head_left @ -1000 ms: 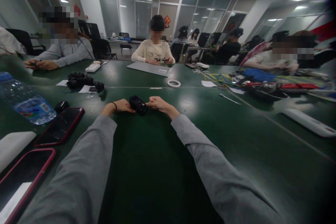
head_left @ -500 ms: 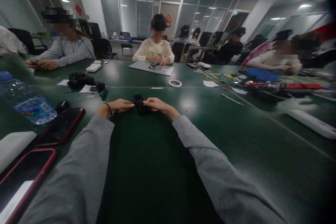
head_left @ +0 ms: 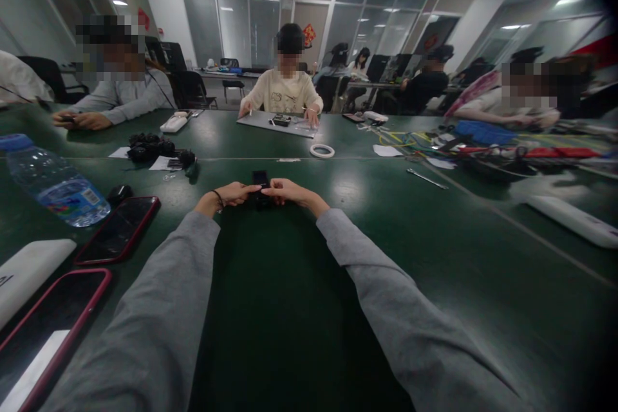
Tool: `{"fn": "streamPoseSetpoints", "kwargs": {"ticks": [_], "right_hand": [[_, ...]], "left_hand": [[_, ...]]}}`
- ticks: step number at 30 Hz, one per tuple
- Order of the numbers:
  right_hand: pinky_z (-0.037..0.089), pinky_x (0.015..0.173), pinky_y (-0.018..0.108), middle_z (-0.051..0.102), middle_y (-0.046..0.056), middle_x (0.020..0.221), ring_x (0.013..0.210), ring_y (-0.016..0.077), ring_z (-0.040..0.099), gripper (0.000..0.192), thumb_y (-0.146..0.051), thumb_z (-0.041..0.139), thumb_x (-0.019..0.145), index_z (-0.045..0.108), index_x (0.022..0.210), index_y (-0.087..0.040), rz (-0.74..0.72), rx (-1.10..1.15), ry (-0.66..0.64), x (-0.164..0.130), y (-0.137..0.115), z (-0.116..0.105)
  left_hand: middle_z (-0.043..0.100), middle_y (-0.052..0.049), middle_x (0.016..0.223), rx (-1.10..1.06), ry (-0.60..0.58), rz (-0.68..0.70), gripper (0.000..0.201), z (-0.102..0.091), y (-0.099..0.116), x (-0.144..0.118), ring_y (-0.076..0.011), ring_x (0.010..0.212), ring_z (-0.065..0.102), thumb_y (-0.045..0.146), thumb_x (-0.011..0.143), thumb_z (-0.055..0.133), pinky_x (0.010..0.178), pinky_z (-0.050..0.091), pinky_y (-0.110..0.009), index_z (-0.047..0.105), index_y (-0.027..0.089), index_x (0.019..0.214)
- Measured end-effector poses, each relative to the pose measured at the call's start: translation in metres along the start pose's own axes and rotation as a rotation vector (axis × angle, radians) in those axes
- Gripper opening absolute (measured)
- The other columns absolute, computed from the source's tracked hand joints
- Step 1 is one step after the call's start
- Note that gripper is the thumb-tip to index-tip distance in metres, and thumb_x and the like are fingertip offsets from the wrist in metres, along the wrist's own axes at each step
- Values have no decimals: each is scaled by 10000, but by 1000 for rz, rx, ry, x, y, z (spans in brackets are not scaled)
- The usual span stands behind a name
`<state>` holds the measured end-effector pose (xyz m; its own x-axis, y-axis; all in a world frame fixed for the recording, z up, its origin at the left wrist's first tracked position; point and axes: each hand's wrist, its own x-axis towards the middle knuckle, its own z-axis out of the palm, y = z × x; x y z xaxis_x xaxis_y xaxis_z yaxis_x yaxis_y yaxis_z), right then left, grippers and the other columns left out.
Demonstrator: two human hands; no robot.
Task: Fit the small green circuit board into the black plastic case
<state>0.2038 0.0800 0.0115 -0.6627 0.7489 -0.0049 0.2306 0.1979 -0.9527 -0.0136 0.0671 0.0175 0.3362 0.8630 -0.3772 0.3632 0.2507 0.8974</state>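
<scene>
Broadly, a green table (head_left: 299, 315) fills the foreground, with a clear bottle (head_left: 58, 183) towards its left. Near the middle, the left hand (head_left: 230, 194) and right hand (head_left: 288, 192) grip a small black device (head_left: 261, 177) between them.

Call the small black device (head_left: 261, 177) the middle of the clock: left hand (head_left: 234, 194) crowds it at 9, right hand (head_left: 284, 191) at 3, so the ways in are 12 and 6. Six is a wide lane of bare green tabletop (head_left: 290, 309) between the grey sleeves (head_left: 391, 296). Twelve's open past a flat pale strip (head_left: 288, 159), until the grey board (head_left: 255, 119) with a co-worker's hands (head_left: 311, 119) on it. Tape roll's (head_left: 322, 151) near 2, wrench (head_left: 427, 179) around 3, cable pile (head_left: 483, 153) beyond. Nine's rough: water bottle (head_left: 60, 183), red-edged phone (head_left: 120, 230) just beside. Black gear heap (head_left: 145, 148) blocks 10. Between 3 and 4, outside the right sleeve, more bare table.
</scene>
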Motion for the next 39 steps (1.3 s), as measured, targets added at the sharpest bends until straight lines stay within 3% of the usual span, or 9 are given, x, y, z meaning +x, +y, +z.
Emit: {"fn": "streamPoseSetpoints", "kwargs": {"ticks": [5,10,14,19,26,34,39], "right_hand": [[429,441,166,569,5,796,632,95,553,455,-503,734,700,493,898,-171,22,12,73,1,3,2],[551,697,203,541,41,1064,923,125,588,532,-384,778,685,458,1065,-194,8,231,131,1,5,1],[540,821,232,566,23,1001,910,113,611,565,-304,777,698,428,1130,-201,21,395,136,1,8,0],[546,782,223,593,22,956,827,108,623,607,-293,789,684,429,1162,-194,21,406,145,3,14,0],[543,764,215,599,13,929,811,106,626,602,-283,791,679,419,1145,-200,2,437,193,7,21,1],[544,770,249,604,46,1011,896,144,622,680,-369,792,685,409,1218,-189,48,298,125,4,17,0],[529,808,255,609,53,1027,902,137,621,657,-331,815,657,449,1180,-173,-9,400,150,7,22,-1]], "left_hand": [[251,95,498,-16,-8,107,502,-2,-2,-4,-31,387,183,610,611,713,395,62,-218,533,168,764],[331,84,518,-10,23,141,559,-2,-5,-3,-35,403,250,617,610,712,395,106,-206,538,159,879],[436,56,577,-10,60,177,623,0,-8,0,-40,422,322,598,585,740,395,148,-199,528,152,964],[466,44,578,-10,103,160,657,6,-5,-1,-53,423,353,568,560,770,394,170,-206,535,147,1006],[357,71,519,46,69,136,587,5,-3,0,-46,407,277,620,598,711,399,131,-211,576,144,913],[431,52,596,-8,166,261,605,6,-3,-7,-47,459,331,535,583,755,418,191,-197,577,135,1000],[525,19,678,-7,197,268,606,9,0,-10,-46,476,373,523,589,753,432,214,-195,585,134,1023]]}}
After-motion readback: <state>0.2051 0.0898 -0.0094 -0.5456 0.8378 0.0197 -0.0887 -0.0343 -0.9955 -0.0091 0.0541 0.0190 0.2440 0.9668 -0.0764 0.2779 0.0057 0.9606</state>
